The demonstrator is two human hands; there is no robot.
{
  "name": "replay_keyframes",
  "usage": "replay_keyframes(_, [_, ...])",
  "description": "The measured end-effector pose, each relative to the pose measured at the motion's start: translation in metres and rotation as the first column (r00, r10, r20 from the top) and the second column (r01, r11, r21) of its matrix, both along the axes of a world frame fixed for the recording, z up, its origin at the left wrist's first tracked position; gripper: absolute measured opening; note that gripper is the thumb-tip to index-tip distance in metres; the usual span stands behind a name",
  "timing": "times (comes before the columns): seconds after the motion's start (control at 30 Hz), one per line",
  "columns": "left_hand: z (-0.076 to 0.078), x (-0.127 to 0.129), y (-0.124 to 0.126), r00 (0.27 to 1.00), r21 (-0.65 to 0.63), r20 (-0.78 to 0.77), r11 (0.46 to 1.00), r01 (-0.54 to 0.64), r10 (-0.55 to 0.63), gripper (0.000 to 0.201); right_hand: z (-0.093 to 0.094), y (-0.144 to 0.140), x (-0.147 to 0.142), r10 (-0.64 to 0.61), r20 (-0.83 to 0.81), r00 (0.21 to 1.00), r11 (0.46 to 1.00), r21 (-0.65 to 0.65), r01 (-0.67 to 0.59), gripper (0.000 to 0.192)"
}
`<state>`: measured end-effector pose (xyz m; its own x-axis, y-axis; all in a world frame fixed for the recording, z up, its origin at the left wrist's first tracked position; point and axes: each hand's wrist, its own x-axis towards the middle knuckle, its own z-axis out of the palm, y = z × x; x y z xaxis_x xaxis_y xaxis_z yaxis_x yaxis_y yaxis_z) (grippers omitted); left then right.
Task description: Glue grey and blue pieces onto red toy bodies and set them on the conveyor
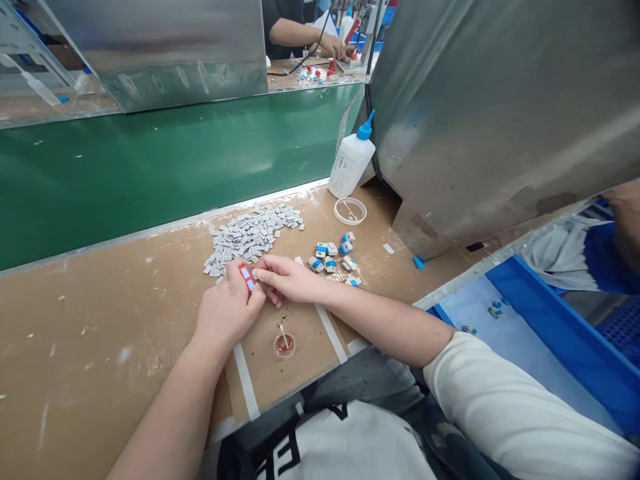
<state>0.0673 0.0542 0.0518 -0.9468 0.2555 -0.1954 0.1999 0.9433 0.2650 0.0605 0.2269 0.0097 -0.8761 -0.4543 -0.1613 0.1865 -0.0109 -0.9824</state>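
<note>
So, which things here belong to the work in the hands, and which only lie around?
In use:
- left hand holding a small red part
- right hand touching that part
- pile of grey pieces

Lying about:
- white squeeze bottle
- tape ring
- blue-and-white parts
- small dish with a stick
- blue tray

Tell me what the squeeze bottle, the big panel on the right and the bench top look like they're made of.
Squeeze bottle: translucent white plastic, matte, with a blue nozzle cap. Panel: sheet metal, likely steel or aluminium, judging by its dull grey brushed sheen and smudges. Bench top: brown fibreboard or cardboard-like sheet, matte, scuffed with white flecks and tape strips.
</note>
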Motion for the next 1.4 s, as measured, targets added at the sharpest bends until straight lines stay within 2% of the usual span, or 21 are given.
replay_keyframes(0.17, [-0.002,0.0,-0.002,0.999,0.055,-0.043,0.998,0.022,-0.02,0.048,0.003,-0.001,0.003,-0.023,-0.024,0.999,0.999,0.024,0.023,0.021])
replay_keyframes(0.37, [-0.014,-0.003,-0.008,0.992,0.167,-0.125,0.985,0.048,-0.027,0.043,0.014,0.001,0.007,0.003,-0.108,0.994,0.978,0.208,0.02,0.022])
replay_keyframes(0.47, [-0.02,-0.004,-0.009,0.991,0.245,-0.129,0.969,0.012,0.02,0.04,0.015,0.004,0.002,0.049,-0.211,0.976,0.954,0.3,0.017,0.023])
replay_keyframes(0.6, [-0.026,-0.006,-0.011,0.996,0.467,-0.058,0.884,-0.028,0.062,0.038,0.018,0.014,-0.004,0.174,-0.433,0.885,0.867,0.494,0.071,0.029])
replay_keyframes(0.7, [-0.029,-0.007,-0.014,0.999,0.57,-0.026,0.822,-0.002,0.02,0.039,0.021,0.02,-0.006,0.287,-0.485,0.826,0.841,0.541,0.025,0.031])
replay_keyframes(0.87, [-0.032,-0.008,-0.021,1.0,0.603,0.026,0.798,-0.003,-0.015,0.042,0.023,0.025,-0.007,0.381,-0.53,0.757,0.823,0.568,-0.016,0.028])
replay_keyframes(0.97, [-0.033,-0.01,-0.027,0.998,0.615,0.01,0.787,0.048,-0.069,0.045,0.024,0.028,-0.009,0.429,-0.549,0.718,0.816,0.576,-0.047,0.03])
replay_keyframes(1.07, [-0.032,-0.011,-0.031,0.993,0.615,-0.016,0.782,0.103,-0.118,0.047,0.025,0.03,-0.009,0.485,-0.553,0.678,0.788,0.613,-0.065,0.031])
replay_keyframes(1.13, [-0.031,-0.011,-0.032,0.991,0.604,-0.011,0.789,0.115,-0.136,0.047,0.025,0.03,-0.008,0.518,-0.556,0.651,0.754,0.656,-0.04,0.031])
replay_keyframes(1.27, [-0.028,-0.012,-0.032,0.99,0.573,0.003,0.811,0.114,-0.141,0.048,0.02,0.026,-0.007,0.545,-0.579,0.607,0.678,0.73,0.087,0.033])
replay_keyframes(1.4, [-0.025,-0.011,-0.03,0.989,0.567,-0.012,0.814,0.128,-0.147,0.05,0.013,0.02,-0.005,0.543,-0.6,0.587,0.654,0.741,0.152,0.035])
